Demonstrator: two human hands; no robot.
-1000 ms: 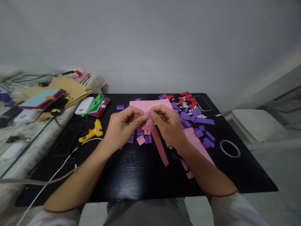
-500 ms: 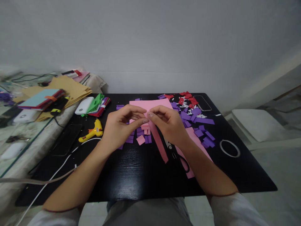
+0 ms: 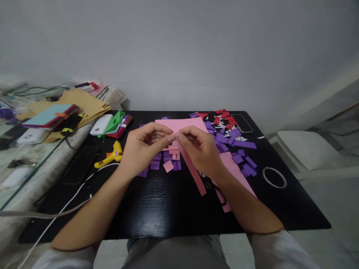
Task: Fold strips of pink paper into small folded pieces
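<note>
Between the fingertips of both hands is the upper end of a long pink paper strip [image 3: 193, 172], which hangs down toward me over the black table. My left hand [image 3: 150, 145] pinches it with thumb and index finger. My right hand [image 3: 200, 149] pinches it close beside, the fingertips of the two hands almost touching. Under and behind the hands lie a pink paper sheet [image 3: 182, 123], small pink paper squares [image 3: 168, 166] and purple paper pieces [image 3: 155, 163]. Scissors [image 3: 209, 185] lie below my right hand, partly hidden by it, near another pink sheet [image 3: 235, 168].
A yellow glue gun [image 3: 111, 155], a dark phone [image 3: 80, 165] and a white cable [image 3: 73, 200] are on the left. Purple scraps [image 3: 246, 164], red scraps [image 3: 224, 116] and a roll of tape [image 3: 275, 177] lie right. A white stool [image 3: 308, 149] stands beyond the black table [image 3: 294, 209].
The lower end of the pink strip has swung slightly to the right and toward me. Both hands keep nearly the same place, their fingertips still pinched together.
</note>
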